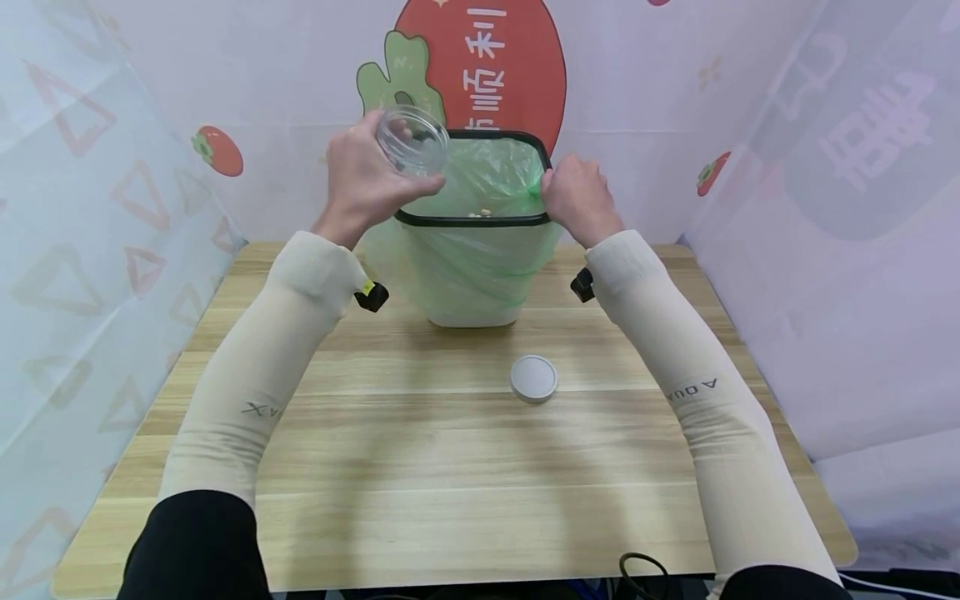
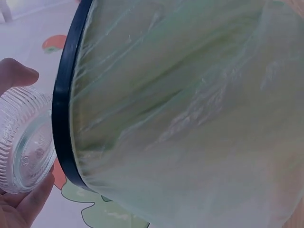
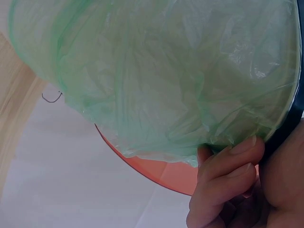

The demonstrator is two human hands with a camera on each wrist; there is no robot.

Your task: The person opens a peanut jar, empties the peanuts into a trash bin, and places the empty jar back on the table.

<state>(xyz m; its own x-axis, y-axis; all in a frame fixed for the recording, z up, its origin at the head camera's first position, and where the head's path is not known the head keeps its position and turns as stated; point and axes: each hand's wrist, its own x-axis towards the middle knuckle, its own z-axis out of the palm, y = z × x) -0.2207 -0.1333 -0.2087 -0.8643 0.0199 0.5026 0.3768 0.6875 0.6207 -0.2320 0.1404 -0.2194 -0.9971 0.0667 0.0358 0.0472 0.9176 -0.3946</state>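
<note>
A trash can (image 1: pixel 474 317) with a black rim (image 1: pixel 472 222) stands at the back of the table, lined with a thin green plastic bag (image 1: pixel 465 254). My left hand (image 1: pixel 363 177) grips a clear ribbed jar (image 1: pixel 414 143), tilted at the can's left rim; the left wrist view shows the jar (image 2: pixel 28 142) between thumb and fingers. At the right side of the rim, my right hand (image 1: pixel 581 198) holds the rim and bag with curled fingers (image 3: pixel 228 178). A few small pale bits (image 1: pixel 483 213) lie inside the bag.
A round grey-white lid (image 1: pixel 534 378) lies on the wooden table (image 1: pixel 420 483) in front of the can. Printed cloth walls (image 1: pixel 285 75) stand behind and on both sides. A black cable loop (image 1: pixel 641 567) is at the front edge.
</note>
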